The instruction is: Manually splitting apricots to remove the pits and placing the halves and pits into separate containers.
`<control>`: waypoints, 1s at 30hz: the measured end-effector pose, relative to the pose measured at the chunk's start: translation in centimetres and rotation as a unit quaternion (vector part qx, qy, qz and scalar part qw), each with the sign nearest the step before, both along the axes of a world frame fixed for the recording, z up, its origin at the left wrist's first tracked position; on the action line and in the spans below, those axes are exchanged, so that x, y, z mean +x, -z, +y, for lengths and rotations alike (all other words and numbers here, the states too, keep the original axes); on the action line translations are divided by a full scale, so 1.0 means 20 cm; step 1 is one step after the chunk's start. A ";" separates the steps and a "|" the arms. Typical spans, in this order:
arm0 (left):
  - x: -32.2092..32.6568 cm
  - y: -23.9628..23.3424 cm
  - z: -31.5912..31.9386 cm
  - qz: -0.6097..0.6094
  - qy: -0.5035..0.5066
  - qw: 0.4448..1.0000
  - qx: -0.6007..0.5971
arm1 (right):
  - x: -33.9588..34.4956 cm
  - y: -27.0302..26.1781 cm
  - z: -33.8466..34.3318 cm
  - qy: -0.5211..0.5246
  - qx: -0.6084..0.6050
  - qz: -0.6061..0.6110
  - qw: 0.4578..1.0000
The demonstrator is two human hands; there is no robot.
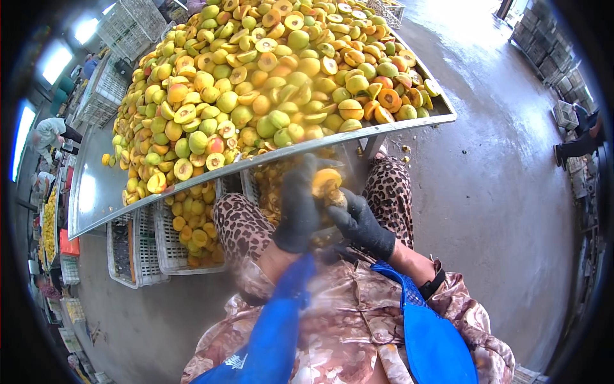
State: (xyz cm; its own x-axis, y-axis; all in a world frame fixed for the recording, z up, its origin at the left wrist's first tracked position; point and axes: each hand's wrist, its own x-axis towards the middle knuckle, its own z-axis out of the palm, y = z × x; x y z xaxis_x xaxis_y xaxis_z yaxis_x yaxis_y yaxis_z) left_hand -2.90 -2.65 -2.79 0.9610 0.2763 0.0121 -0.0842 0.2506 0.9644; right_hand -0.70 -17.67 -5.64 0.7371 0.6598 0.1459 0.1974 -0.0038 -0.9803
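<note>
My left hand (298, 206), in a dark glove, is raised below the table edge beside an orange-yellow piece of halved fruit (327, 181); blur hides how its fingers lie. My right hand (362, 223), also in a dark glove, has its fingers closed on the lower part of the fruit, where a brownish pit or core (336, 198) shows. Ahead of both hands, a large heap of yellow-green and orange fruit (242, 96), apricot-like, many cut in half, covers much of a metal-edged table (307, 150).
Under the table, a white plastic crate (165, 249) holds fruit halves, with another crate (146, 259) to its left. More fruit pieces (268, 185) lie between my knees. Co-workers stand at far left; a person's leg (573, 150) shows at far right.
</note>
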 end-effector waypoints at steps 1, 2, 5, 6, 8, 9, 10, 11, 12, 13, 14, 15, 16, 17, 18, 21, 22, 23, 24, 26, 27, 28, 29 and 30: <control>0.00 -0.01 -0.01 -0.010 0.010 1.000 -0.010 | 0.00 0.00 0.00 0.001 -0.001 -0.003 1.000; -0.01 -0.02 -0.01 -0.012 0.012 1.000 -0.011 | 0.00 -0.02 0.00 0.013 0.001 0.015 1.000; -0.05 -0.04 -0.01 -0.038 0.014 0.999 -0.017 | -0.02 0.02 0.02 0.034 -0.006 -0.011 0.999; -0.06 -0.02 -0.02 -0.038 -0.007 0.999 -0.034 | -0.01 0.05 0.01 0.046 -0.015 -0.054 0.997; -0.07 0.00 -0.03 -0.043 -0.024 0.998 -0.049 | -0.02 0.04 0.02 0.045 -0.020 -0.048 0.998; -0.07 -0.01 -0.02 -0.058 -0.031 0.997 -0.032 | -0.03 0.02 0.04 0.023 0.008 -0.014 1.000; -0.07 -0.01 -0.03 -0.073 -0.038 0.997 -0.014 | -0.04 0.00 0.05 0.001 0.037 0.021 0.999; -0.08 -0.03 -0.03 -0.064 -0.046 0.996 -0.048 | -0.07 -0.04 0.05 -0.011 0.059 0.078 0.995; -0.08 -0.04 -0.04 -0.070 -0.041 0.996 -0.046 | -0.09 -0.04 0.06 -0.007 0.062 0.071 0.996; -0.09 -0.04 -0.04 -0.075 -0.055 0.992 -0.087 | -0.11 -0.04 0.07 -0.021 0.072 0.133 0.988; -0.08 -0.06 -0.04 -0.077 -0.065 0.987 -0.129 | -0.13 -0.04 0.07 -0.032 0.083 0.196 0.976; -0.07 -0.09 -0.06 -0.076 -0.087 0.985 -0.130 | -0.14 -0.04 0.07 -0.026 0.087 0.191 0.977; -0.07 -0.10 -0.06 -0.079 -0.079 0.985 -0.128 | -0.15 -0.04 0.08 -0.013 0.086 0.181 0.980; -0.07 -0.10 -0.06 -0.084 -0.105 0.988 -0.082 | -0.15 -0.04 0.09 -0.003 0.086 0.170 0.982; -0.06 -0.11 -0.06 -0.089 -0.131 0.987 -0.035 | -0.15 -0.04 0.10 0.008 0.085 0.160 0.983; -0.06 -0.15 -0.03 -0.107 -0.126 0.985 0.048 | -0.15 -0.02 0.11 0.006 0.079 -0.058 0.995; -0.05 -0.17 -0.02 -0.127 -0.107 0.981 0.097 | -0.15 0.00 0.11 -0.008 0.064 -0.220 0.973; -0.06 -0.20 0.01 -0.094 -0.053 0.993 0.051 | -0.12 0.03 0.11 -0.059 0.037 -0.298 0.952; -0.07 -0.21 0.01 -0.093 -0.051 0.993 0.053 | -0.11 0.08 0.10 -0.057 0.039 -0.297 0.952; -0.09 -0.22 0.02 -0.058 -0.013 0.998 0.035 | -0.09 0.15 0.09 -0.139 0.058 0.121 0.981; -0.10 -0.25 -0.03 -0.078 -0.042 0.993 0.080 | -0.11 0.08 0.10 -0.139 0.060 0.127 0.980; -0.11 -0.25 -0.03 -0.071 -0.042 0.993 0.081 | -0.14 0.00 0.10 -0.129 0.078 0.144 0.978; -0.11 -0.25 -0.04 -0.136 -0.061 0.972 0.183 | -0.15 -0.07 0.09 -0.112 0.099 0.159 0.976; -0.12 -0.25 -0.05 -0.199 -0.083 0.935 0.282 | -0.15 -0.09 0.08 -0.111 0.103 0.164 0.975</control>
State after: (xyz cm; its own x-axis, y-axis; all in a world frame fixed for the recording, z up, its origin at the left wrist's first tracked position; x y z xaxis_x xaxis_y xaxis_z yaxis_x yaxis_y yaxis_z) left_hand -5.25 -3.55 2.29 0.7936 0.2623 0.5489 -0.4576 -0.3373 0.8227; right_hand -3.71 -16.10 -3.82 0.6079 0.7907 0.0721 -0.1534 0.2060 -0.9665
